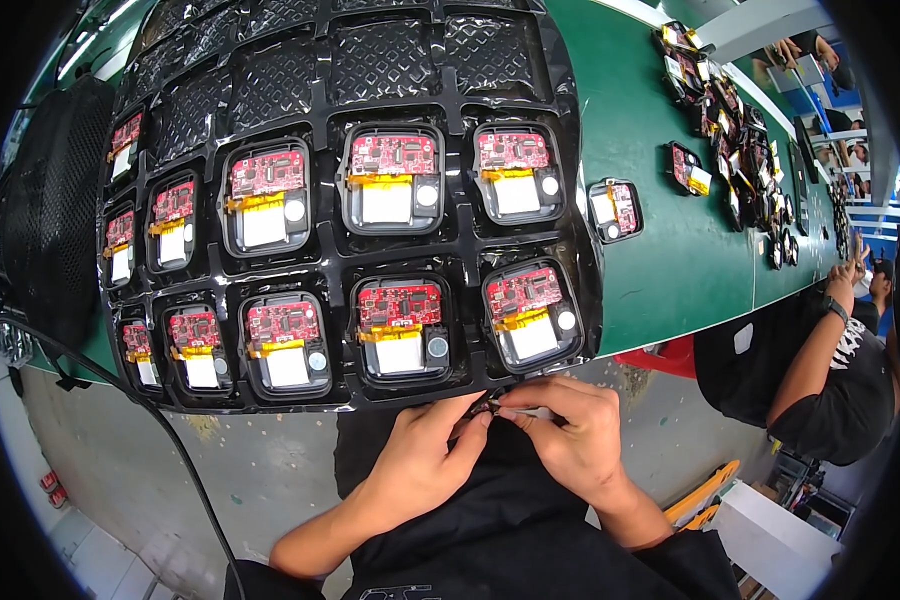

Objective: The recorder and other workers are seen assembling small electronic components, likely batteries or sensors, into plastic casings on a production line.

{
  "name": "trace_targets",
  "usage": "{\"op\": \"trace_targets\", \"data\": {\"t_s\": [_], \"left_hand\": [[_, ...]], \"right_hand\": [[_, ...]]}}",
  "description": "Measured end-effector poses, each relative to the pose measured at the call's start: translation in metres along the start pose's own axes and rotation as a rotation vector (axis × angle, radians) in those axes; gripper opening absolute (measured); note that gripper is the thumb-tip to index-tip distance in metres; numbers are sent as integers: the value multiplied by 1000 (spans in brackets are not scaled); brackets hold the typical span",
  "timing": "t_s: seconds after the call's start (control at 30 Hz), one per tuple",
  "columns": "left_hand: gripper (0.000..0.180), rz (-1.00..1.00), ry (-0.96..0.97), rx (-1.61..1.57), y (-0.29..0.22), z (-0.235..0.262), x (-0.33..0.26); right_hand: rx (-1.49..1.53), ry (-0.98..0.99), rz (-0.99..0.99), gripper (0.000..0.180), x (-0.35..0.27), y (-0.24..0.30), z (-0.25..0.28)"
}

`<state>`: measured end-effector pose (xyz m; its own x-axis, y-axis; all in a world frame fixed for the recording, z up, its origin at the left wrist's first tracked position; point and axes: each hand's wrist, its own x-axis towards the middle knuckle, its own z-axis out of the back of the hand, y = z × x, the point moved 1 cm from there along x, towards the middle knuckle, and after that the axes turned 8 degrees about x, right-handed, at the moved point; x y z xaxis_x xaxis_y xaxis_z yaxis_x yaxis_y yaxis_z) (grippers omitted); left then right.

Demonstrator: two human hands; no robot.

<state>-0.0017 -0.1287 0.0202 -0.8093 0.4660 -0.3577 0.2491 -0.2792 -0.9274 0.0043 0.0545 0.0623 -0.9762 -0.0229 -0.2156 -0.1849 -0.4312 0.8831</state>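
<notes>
In front of the wearer's dark-clothed torso (480, 510), just off the near edge of a black plastic tray (382, 58), a small dark part (487, 405) is held between the two hands. It is pinched on one side by the thumb and forefinger of the left hand (420, 455), and on the other by the closed fingertips of the right hand (578, 432); its exact shape is largely hidden by the fingers. To the left, a black cable (185, 450) is seen hanging past the tray above the grey floor (210, 480).

In the tray's nearest row, five open black device housings (400, 328) are seated, each fitted with a red circuit board, yellow tape and a white battery. Five more are held in the second row, and one in the third, at the far left.

By the tray's right side, another housing (614, 210) is laid on the green bench (660, 290). Farther off, a single housing (688, 168) is set near a heaped cluster of similar units (745, 150). At the right, a co-worker in black (840, 370) is seated by the bench.
</notes>
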Motion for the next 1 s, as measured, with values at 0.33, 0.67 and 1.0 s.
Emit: {"op": "trace_targets", "data": {"t_s": [0.33, 0.67, 1.0], "left_hand": [[45, 42, 38, -31, 2, 5, 1], [46, 74, 80, -131, 15, 4, -1], [51, -23, 117, -31, -11, 11, 1]], "right_hand": [[38, 11, -92, 25, 2, -4, -3], [166, -8, 105, 37, -4, -32, -13], [207, 45, -142, 31, -4, -25, -5]]}}
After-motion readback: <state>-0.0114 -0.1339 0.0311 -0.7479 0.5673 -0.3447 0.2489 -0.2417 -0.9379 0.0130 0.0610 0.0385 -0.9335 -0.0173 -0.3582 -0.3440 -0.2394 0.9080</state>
